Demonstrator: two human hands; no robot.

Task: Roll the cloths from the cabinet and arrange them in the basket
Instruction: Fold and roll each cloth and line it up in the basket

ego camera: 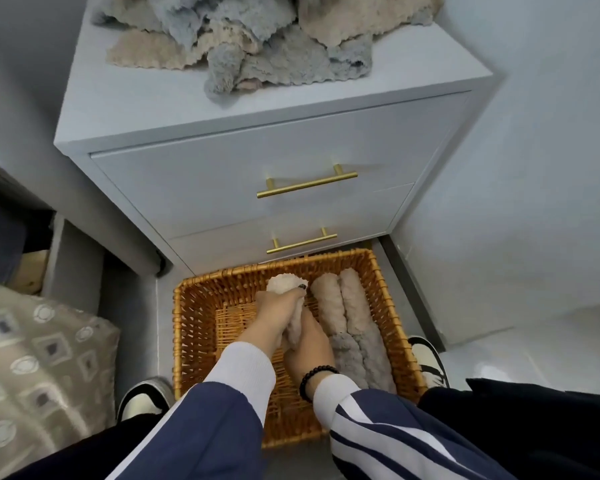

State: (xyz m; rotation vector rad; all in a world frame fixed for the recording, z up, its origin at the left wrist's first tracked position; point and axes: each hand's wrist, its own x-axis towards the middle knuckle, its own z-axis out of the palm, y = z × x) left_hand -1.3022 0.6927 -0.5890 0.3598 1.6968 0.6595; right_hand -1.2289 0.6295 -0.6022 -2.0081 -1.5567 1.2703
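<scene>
A wicker basket (pixel 194 320) stands on the floor in front of a white cabinet (pixel 201 109). Inside it, along the right side, lie two rolled cloths (pixel 347 313), beige at the far end and grey nearer me. Both my hands are down in the basket on a third cream rolled cloth (pixel 281 284). My left hand (pixel 274 317) grips its far part and my right hand (pixel 312 344) holds its near part, just left of the two laid rolls. A heap of loose grey and beige cloths (pixel 243 39) lies on the cabinet top.
The cabinet has two drawers with brass handles (pixel 305 183), both closed. A patterned cushion (pixel 32 368) sits at the left. My shoes (pixel 146 396) stand on either side of the basket. A white wall rises on the right.
</scene>
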